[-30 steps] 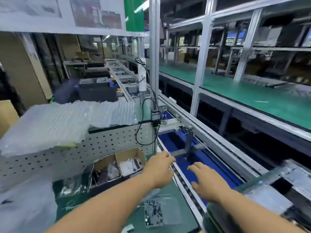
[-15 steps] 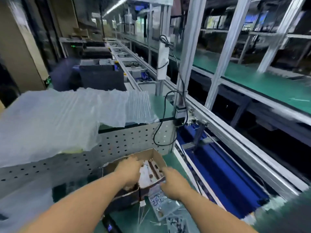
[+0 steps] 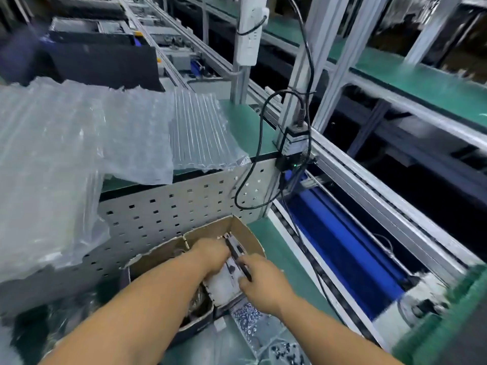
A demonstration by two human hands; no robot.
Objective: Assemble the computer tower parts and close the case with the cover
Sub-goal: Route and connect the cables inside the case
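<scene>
Two hands work inside a cardboard box (image 3: 245, 229) that stands on the green desk (image 3: 279, 248), against a perforated metal panel (image 3: 168, 206). The left hand (image 3: 210, 255) reaches down into the box's right compartment, fingers curled over a heap of white, bagged parts (image 3: 224, 281); whether it actually grips any of them cannot be told. The right hand (image 3: 259, 281) sits at the near right corner of the same compartment and pinches a slim, dark strip-shaped part (image 3: 237, 255), which slants up and away from the thumb toward the far wall of the box, passing just beside the left hand. What kind of computer part it is cannot be made out. The box's left compartment holds dark, tangled items, mostly hidden under the left forearm.

Just in front of the box lies a clear bag of small screws (image 3: 246, 316), touching the desk. Sheets of air-column packing (image 3: 110, 127) cover the raised shelf above the panel. A black cable (image 3: 261, 143) loops down from a small box on the aluminium post. To the right runs the conveyor with its blue bed (image 3: 350, 248).
</scene>
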